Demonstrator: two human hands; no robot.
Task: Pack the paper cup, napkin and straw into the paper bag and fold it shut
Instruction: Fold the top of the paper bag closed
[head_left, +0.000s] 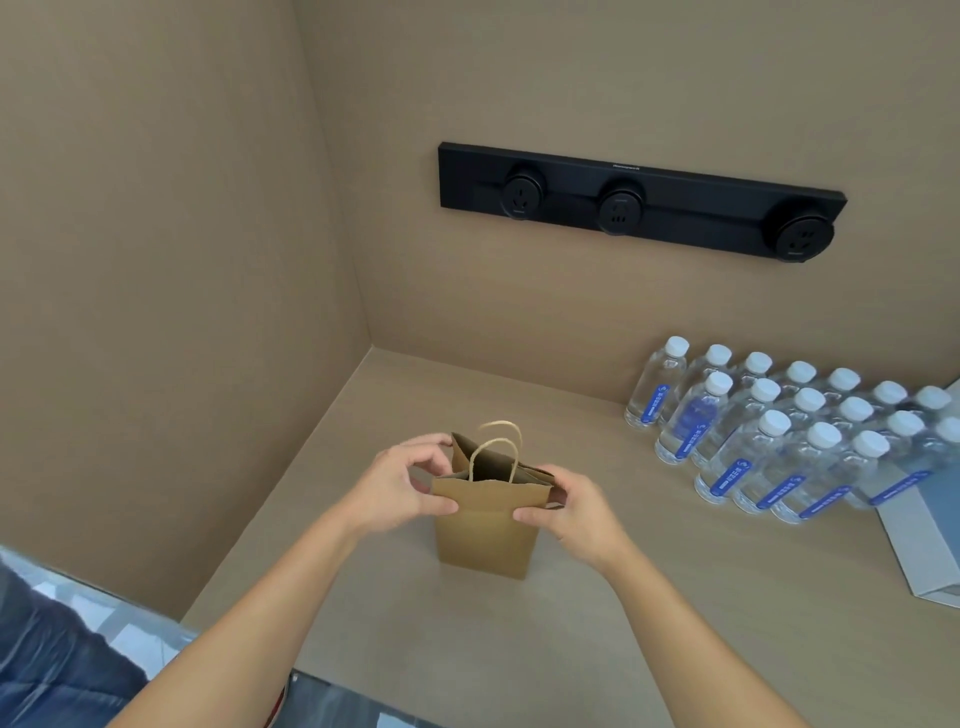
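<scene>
Two hands, left hand (402, 483) and right hand (574, 506), each grip pinched on the rim of the upright paper bag (485, 525) on the worktop (649, 597). Contents hidden; folding the top likely comes next.

One paper bag (485, 525), two hands, three wall sockets (621, 205), one box (924, 540); bottle count unclear.

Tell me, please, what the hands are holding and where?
Both hands, left hand and right hand, pinch the paper bag at its top side edges.
</scene>
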